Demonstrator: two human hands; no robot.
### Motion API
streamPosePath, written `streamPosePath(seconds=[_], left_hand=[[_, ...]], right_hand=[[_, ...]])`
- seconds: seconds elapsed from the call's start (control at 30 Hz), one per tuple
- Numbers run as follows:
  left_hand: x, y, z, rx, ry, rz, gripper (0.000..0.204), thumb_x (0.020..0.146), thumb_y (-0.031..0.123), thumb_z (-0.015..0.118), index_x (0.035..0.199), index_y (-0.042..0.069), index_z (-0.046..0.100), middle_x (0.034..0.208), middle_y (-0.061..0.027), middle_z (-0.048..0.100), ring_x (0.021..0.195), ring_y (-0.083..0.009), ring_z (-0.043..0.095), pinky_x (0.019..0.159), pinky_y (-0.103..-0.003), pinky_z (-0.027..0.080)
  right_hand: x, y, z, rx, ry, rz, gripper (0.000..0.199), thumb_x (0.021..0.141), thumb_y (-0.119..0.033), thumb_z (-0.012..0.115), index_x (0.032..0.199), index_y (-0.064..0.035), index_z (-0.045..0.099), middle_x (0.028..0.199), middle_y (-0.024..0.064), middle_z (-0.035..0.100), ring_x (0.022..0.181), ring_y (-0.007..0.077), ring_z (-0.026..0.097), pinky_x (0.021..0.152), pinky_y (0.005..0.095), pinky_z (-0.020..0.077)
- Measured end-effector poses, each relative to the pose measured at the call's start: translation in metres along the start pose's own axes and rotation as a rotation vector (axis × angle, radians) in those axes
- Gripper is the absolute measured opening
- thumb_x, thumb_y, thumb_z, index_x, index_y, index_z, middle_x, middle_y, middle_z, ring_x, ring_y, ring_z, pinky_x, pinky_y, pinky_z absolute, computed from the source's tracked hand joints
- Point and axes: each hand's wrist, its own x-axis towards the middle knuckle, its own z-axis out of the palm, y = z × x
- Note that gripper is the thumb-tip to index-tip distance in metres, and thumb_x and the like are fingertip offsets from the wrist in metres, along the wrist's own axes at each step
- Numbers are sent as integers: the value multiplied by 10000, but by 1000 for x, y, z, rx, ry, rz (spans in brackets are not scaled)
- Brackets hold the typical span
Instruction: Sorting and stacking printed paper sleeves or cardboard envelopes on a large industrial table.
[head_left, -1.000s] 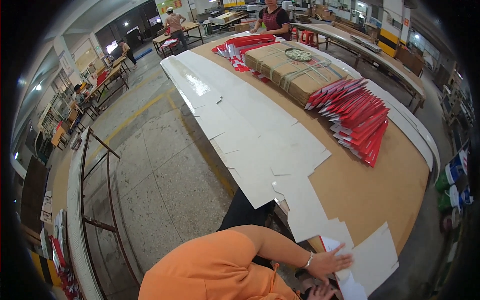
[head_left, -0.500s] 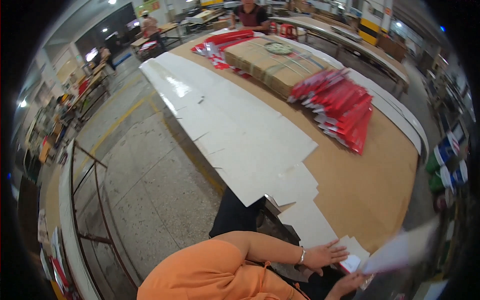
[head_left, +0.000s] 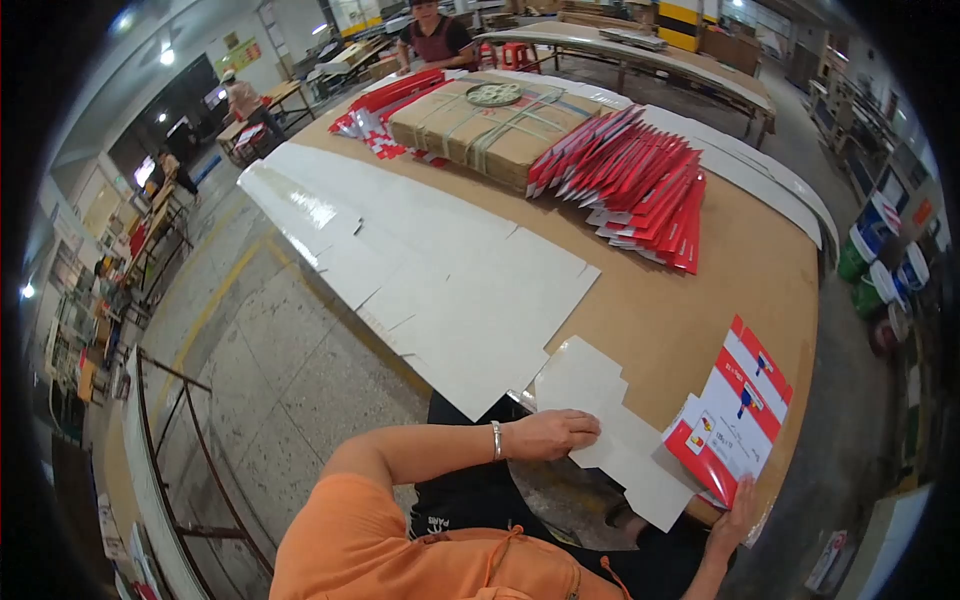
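Observation:
My left hand [head_left: 552, 437] lies back up across the edge of a plain white die-cut cardboard blank [head_left: 600, 390], its fingers together and fairly straight; the thumb is hidden. At the near right corner of the table my right hand [head_left: 738, 515] grips the lower edge of a red and white printed carton blank [head_left: 735, 410]. That carton blank is tilted, with its printed side up, and a flap stands out at its left. White cardboard [head_left: 655, 490] stretches between the two hands along the table's near edge.
Large white sheets [head_left: 440, 260] cover the left of the brown-topped table [head_left: 770, 260]. Farther back are fanned red and white cartons [head_left: 640, 190] and a strapped brown package [head_left: 490, 125]. Another person [head_left: 435, 40] is at the far end. Buckets [head_left: 870, 285] stand at right.
My left hand has moved left onto the white blank, its spread fingers drawn together. The carton blank, blurred before, has been brought left and lowered to the table's right side by my right hand.

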Motion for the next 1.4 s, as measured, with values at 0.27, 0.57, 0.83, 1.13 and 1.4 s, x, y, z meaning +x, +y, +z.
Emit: streamPosePath(seconds=[0.27, 0.57, 0.83, 1.13, 1.4], left_hand=[[44, -17, 16, -375, 237, -402, 114, 827, 136, 677, 918, 75, 708, 830, -97, 600, 807, -281, 605, 699, -379, 498], [69, 10, 24, 216, 71, -365, 776, 883, 501, 551, 1428, -17, 357, 1503, -191, 307, 1421, -360, 221, 1145, -543, 138], [21, 26, -27, 301, -238, -195, 974, 785, 625, 598, 1491, 44, 264, 1560, -136, 247, 1477, -336, 96, 1115, -670, 30], [30, -17, -30, 29, 206, -451, 899, 749, 171, 771, 1488, 85, 265, 1435, -142, 425, 1353, -342, 352, 1154, -510, 223], [91, -16, 31, -1049, 914, -744, 597, 881, 147, 697, 1346, -58, 383, 1314, -142, 503, 1189, -225, 505, 944, -346, 458]], right_hand=[[1, -22, -5, 372, 118, 272, 537, 872, 97, 360, 1392, -2, 451, 1445, 200, 440, 1344, 343, 414, 1123, 411, 308], [30, -82, -19, -21, -357, -57, 713, 812, -220, 648, 1466, -135, 376, 1560, 152, 247, 1444, 372, 201, 1160, 567, 124], [28, -130, 10, -95, -436, -202, 793, 830, -602, 596, 1480, -215, 357, 1561, 132, 237, 1447, 371, 158, 1131, 639, 73], [17, -120, 1, -121, -378, -97, 795, 833, -559, 612, 1479, -170, 357, 1563, 166, 222, 1450, 393, 145, 1132, 635, 76], [21, -125, 7, -74, -349, -72, 763, 842, -558, 609, 1479, -217, 362, 1554, 137, 253, 1440, 401, 163, 1137, 628, 89]])
